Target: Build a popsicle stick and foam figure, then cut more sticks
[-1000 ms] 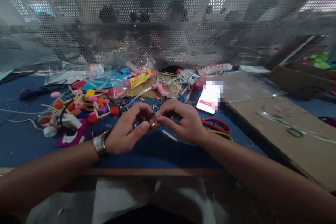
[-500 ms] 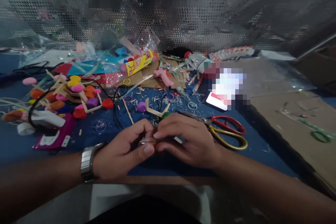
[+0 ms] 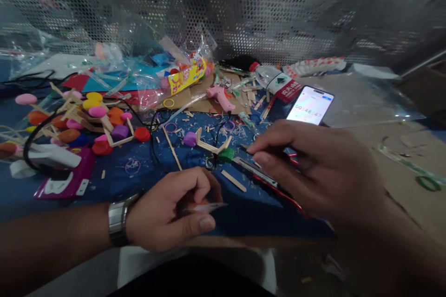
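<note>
A blue mat littered with sticks and shavings lies under my fingers, with a mesh screen beyond and a lit phone just past my right fingertips. My left hand pinches a thin, clear, pointed strip that juts right from thumb and forefinger. My right hand lies over the scissors, blades below my fingertips; whether it grips them I cannot tell.

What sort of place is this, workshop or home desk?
Most likely a craft workbench in a shared workshop: a pink glue gun, a wooden-stick model with coloured foam discs and scissors lie on the blue table, and a perforated metal screen stands behind.
</note>
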Motion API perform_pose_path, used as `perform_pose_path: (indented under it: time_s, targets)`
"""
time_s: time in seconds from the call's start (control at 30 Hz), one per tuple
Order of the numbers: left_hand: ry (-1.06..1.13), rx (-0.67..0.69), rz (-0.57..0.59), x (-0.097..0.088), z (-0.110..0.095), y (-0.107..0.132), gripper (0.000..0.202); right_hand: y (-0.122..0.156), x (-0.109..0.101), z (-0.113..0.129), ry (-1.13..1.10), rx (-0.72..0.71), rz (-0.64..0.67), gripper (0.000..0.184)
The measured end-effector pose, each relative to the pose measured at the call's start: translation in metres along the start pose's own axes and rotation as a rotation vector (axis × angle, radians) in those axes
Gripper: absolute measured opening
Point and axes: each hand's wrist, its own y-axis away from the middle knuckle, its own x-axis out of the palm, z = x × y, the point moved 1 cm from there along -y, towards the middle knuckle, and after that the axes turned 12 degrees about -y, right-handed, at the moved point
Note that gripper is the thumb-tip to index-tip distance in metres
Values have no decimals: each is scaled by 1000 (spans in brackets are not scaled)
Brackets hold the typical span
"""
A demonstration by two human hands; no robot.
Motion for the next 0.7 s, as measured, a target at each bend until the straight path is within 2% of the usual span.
perform_pose_path:
  time_s: [0.13, 0.27, 0.4, 0.47, 0.57, 0.7]
  targets:
    - [-31, 30, -25, 0, 0, 1, 27, 23, -20, -19, 190, 94, 173, 21]
    - [-58, 12, -33, 0, 0, 1, 27, 67, -13, -41, 374, 252, 243, 25]
    - [-56, 0, -31, 1, -1, 1, 31, 90, -5, -42, 377, 348, 354, 27]
    - [-52, -14, -39, 1, 0, 1, 33, 92, -11, -40, 348, 364, 358, 23]
    - [-18, -56, -44, 2, 1, 2, 38, 87, -27, -42, 365, 368, 275, 21]
    - [116, -80, -48, 2, 4, 2, 50, 61, -37, -55, 474, 448, 217, 27]
